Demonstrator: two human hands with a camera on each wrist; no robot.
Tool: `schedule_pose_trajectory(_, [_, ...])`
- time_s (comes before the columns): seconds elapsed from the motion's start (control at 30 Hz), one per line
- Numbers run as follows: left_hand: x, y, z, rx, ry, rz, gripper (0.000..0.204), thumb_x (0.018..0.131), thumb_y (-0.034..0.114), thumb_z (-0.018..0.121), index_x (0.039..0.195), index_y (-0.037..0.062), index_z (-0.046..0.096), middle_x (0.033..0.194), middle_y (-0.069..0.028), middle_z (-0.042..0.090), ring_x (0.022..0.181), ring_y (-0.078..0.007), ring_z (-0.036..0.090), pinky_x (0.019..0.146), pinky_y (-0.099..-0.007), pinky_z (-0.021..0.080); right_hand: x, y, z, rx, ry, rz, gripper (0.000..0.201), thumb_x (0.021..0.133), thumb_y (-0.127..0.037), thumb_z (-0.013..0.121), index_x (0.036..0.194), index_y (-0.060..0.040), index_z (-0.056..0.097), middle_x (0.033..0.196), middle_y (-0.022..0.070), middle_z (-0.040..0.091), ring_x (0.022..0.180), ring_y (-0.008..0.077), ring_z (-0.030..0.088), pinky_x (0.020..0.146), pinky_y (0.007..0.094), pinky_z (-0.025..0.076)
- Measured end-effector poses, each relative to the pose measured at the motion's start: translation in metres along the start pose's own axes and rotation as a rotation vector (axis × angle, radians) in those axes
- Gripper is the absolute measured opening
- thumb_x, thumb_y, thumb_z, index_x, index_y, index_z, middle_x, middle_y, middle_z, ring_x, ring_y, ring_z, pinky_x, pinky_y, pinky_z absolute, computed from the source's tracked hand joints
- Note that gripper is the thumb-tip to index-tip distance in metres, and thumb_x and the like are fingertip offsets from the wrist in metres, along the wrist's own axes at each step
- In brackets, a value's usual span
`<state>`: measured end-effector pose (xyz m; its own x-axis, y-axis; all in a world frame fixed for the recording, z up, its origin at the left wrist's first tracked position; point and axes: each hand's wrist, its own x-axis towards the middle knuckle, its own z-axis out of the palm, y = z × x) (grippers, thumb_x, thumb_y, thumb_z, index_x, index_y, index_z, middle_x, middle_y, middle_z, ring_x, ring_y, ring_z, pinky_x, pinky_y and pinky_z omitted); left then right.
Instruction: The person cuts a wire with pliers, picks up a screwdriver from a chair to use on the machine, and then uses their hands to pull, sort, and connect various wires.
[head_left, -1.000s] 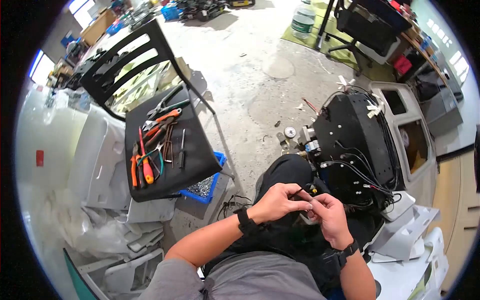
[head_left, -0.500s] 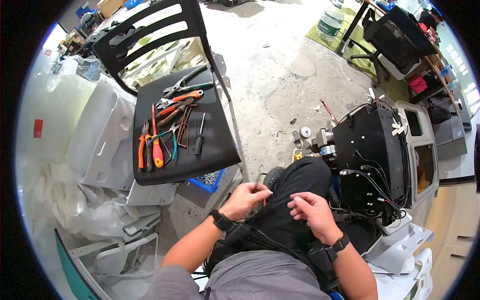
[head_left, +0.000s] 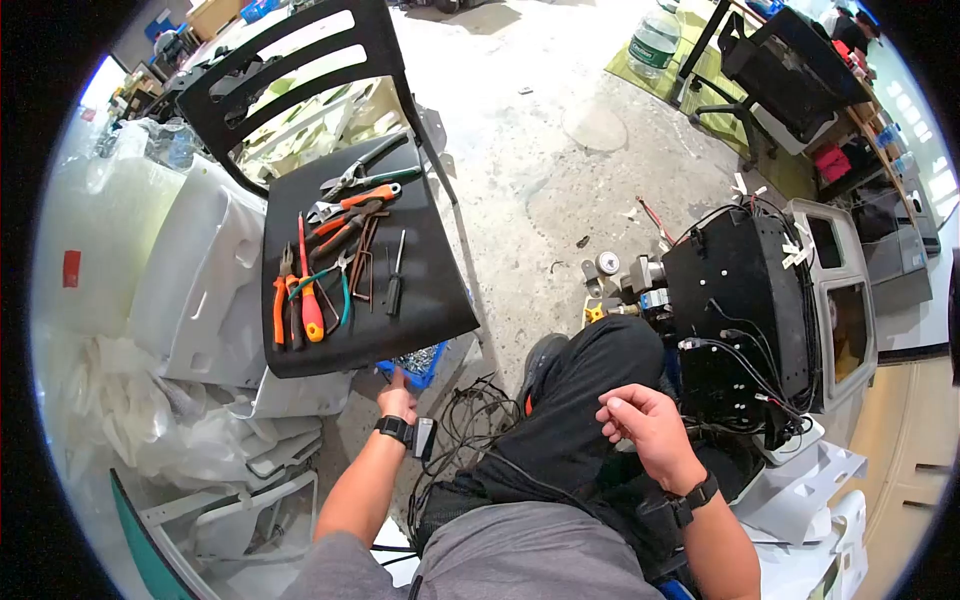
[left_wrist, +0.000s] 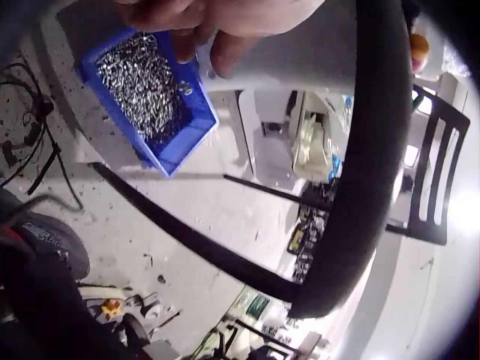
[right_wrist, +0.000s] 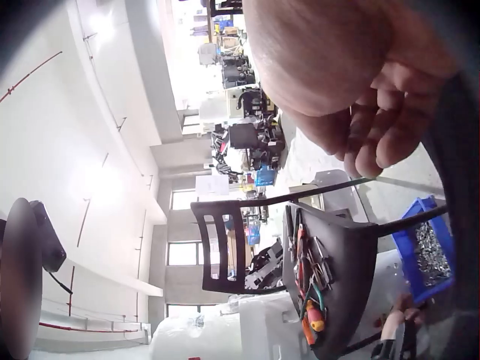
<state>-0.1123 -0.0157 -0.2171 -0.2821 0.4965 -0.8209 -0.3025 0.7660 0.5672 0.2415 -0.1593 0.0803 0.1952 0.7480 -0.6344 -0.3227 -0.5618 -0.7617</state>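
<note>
Down beside the chair seat, my left hand reaches to the blue bin, its index finger extended. In the left wrist view, the fingers of my left hand hang over one edge of the bin, which holds many small metal fasteners. Nothing shows in that hand's grasp. My right hand is raised above the thigh, fingers loosely curled and thumb near the index finger. The right wrist view shows my right hand from close up, with no object visible in it.
Pliers, a wrench, hex keys and screwdrivers lie on the black chair seat. A black wired unit stands at the right. Cables lie on the floor between bin and leg. White panels are stacked at left.
My hands, close together a second ago, have moved apart. The left went down and leftward to the blue bin; the right stays above the thigh. The head view shifted too.
</note>
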Motion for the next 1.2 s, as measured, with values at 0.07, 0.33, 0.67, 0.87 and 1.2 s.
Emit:
schedule_pose_trajectory(0.07, [-0.026, 0.006, 0.012, 0.047, -0.094, -0.099, 0.033, 0.096, 0.039, 0.056, 0.079, 0.0111, 0.057, 0.065, 0.0008, 0.047, 0.042, -0.0093, 0.033, 0.039, -0.0254, 0.026, 0.0, 0.001, -0.002, 0.004, -0.002, -0.002, 0.017, 0.096, -0.015, 0.059, 0.104, -0.0014, 0.065, 0.088, 0.0064, 0.068, 0.073, 0.0099, 0.062, 0.066, 0.0236, 0.051])
schedule_pose_trajectory(0.33, [-0.153, 0.051, 0.074, 0.588, -0.793, 0.043, 0.031, 0.102, 0.033, 0.047, 0.096, 0.0053, 0.059, 0.065, 0.004, 0.046, 0.043, -0.0055, 0.032, 0.038, -0.023, 0.024, -0.004, 0.004, -0.018, -0.036, -0.063, -0.132, 0.023, 0.096, -0.02, 0.058, 0.108, -0.0023, 0.066, 0.093, 0.0057, 0.07, 0.076, 0.0105, 0.064, 0.069, 0.0239, 0.053])
schedule_pose_trajectory(0.67, [-0.328, 0.075, 0.187, 1.379, -1.413, 0.979, 0.025, 0.1, 0.019, 0.052, 0.098, -0.0018, 0.066, 0.072, -0.0073, 0.059, 0.068, -0.0151, 0.056, 0.063, -0.0285, 0.045, -0.048, 0.017, -0.046, -0.473, 0.466, -0.839, 0.024, 0.092, -0.021, 0.06, 0.107, -0.0032, 0.067, 0.092, 0.0121, 0.067, 0.086, 0.0308, 0.065, 0.077, 0.0382, 0.052])
schedule_pose_trajectory(0.87, [-0.404, 0.034, 0.241, 1.585, -1.519, 1.116, 0.017, 0.096, 0.013, 0.057, 0.095, -0.0002, 0.067, 0.075, -0.0129, 0.059, 0.067, -0.0237, 0.058, 0.062, -0.0314, 0.045, -0.092, 0.047, -0.088, -0.571, 0.653, -0.835, 0.024, 0.09, -0.021, 0.061, 0.107, -0.0047, 0.067, 0.095, 0.0119, 0.066, 0.087, 0.0312, 0.065, 0.075, 0.0385, 0.053])
schedule_pose_trajectory(1.2, [-0.475, -0.03, 0.287, 1.477, -1.81, 1.379, 0.013, 0.089, 0.011, 0.064, 0.095, -0.0003, 0.067, 0.08, -0.0159, 0.062, 0.073, -0.0322, 0.061, 0.067, -0.0372, 0.048, -0.142, 0.087, -0.145, -0.485, 1.007, -0.803, 0.014, 0.087, -0.022, 0.066, 0.092, -0.009, 0.066, 0.079, 0.0071, 0.062, 0.071, 0.0269, 0.063, 0.061, 0.0368, 0.051])
